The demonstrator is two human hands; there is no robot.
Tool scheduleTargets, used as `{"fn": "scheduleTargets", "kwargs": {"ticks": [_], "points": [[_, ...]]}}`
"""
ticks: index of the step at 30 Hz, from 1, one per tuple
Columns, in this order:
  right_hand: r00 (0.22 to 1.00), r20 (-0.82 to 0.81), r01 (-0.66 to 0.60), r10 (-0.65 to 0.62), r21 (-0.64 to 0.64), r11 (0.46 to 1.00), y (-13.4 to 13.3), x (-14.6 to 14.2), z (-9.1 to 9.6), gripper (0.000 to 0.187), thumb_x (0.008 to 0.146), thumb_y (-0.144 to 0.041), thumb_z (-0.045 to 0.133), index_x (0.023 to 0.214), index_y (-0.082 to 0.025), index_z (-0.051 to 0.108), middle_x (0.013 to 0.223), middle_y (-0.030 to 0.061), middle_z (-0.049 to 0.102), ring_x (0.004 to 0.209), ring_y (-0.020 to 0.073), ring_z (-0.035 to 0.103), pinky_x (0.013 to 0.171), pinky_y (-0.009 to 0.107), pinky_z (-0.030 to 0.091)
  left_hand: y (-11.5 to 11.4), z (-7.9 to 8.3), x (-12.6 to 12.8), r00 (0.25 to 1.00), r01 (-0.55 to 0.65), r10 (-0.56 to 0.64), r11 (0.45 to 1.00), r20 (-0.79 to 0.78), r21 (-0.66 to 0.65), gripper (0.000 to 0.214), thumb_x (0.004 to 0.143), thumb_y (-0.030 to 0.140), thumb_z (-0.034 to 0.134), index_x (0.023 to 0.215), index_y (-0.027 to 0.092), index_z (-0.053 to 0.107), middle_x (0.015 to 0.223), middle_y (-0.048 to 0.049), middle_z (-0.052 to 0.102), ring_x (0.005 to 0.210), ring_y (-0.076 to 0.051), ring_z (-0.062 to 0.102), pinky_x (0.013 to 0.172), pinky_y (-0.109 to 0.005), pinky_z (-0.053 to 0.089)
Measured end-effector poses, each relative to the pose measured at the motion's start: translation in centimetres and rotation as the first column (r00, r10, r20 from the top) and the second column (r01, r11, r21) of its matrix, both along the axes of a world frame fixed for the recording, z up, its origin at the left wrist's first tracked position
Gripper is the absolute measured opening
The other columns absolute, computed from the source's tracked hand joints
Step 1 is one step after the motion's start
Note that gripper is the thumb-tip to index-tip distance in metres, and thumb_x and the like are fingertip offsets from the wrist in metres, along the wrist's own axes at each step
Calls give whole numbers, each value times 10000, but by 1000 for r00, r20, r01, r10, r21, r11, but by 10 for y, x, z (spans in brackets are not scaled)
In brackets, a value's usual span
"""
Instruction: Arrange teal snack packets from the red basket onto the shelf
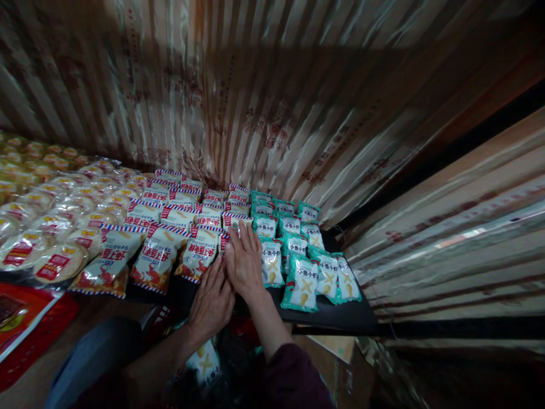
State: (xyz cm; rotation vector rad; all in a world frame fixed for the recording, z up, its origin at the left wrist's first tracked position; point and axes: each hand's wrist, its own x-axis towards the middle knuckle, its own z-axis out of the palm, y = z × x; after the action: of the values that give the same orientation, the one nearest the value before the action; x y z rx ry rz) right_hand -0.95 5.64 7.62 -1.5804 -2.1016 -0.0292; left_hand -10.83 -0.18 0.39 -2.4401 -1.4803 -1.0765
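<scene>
Side by side at the front of the black shelf, my two hands reach over rows of snack bags. My right hand lies palm down with fingers stretched over a white bag with a red-and-blue striped edge; it covers most of the bags under it. Close against it, my left hand has its fingers extended forward, beside a striped-edge snack bag. A small part of another bag shows between the hands. Just right of my right hand stands a green-and-white snack bag. What lies beneath the palms is hidden.
Several green bags fill the shelf's right end. To the left are clear-wrapped round crackers and yellow packets. Striped plastic sheeting hangs behind. Below are more green bags and a red basket.
</scene>
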Motion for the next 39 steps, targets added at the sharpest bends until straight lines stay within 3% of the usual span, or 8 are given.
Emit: {"fn": "scheduleTargets", "kwargs": {"ticks": [7, 16, 24, 39], "points": [[998, 37, 59, -55, -94, 994, 25, -11, -6, 464, 967, -369, 340, 1401, -226, 423, 1509, 90, 331, 1426, 277, 185, 1100, 490, 261, 0, 3, 0, 1000, -7, 7, 999, 0, -41, 419, 855, 157, 424, 1256, 117, 542, 1362, -177, 490, 1388, -306, 281, 1057, -463, 384], [993, 56, 108, -101, -138, 985, 28, -13, -10, 495, 968, -405, 329, 1380, -163, 456, 1491, 116, 359, 1419, 304, 192, 1094, 492, 262, 0, 2, 0, 1000, 9, -10, 998, -7, -68, 441, 837, 149, 458, 1271, 103, 521, 1409, -182, 440, 1402, -316, 240, 1070, -466, 373], [991, 46, 132, -127, -133, 982, 29, -15, -13, 485, 969, -406, 324, 1380, -185, 456, 1495, 101, 356, 1425, 291, 182, 1092, 502, 263, 1, 0, 1, 1000, -4, 4, 996, 6, -85, 490, 828, 245, 505, 1297, 107, 495, 1367, -177, 490, 1374, -317, 306, 1078, -484, 359], [991, 14, 135, -134, -122, 983, 29, -18, -14, 478, 966, -389, 334, 1371, -172, 466, 1485, 111, 370, 1423, 283, 188, 1100, 503, 244, 3, -2, 1, 1000, -7, 8, 997, 9, -74, 483, 829, 210, 480, 1298, 98, 493, 1374, -183, 484, 1350, -311, 351, 1085, -475, 351]]}}
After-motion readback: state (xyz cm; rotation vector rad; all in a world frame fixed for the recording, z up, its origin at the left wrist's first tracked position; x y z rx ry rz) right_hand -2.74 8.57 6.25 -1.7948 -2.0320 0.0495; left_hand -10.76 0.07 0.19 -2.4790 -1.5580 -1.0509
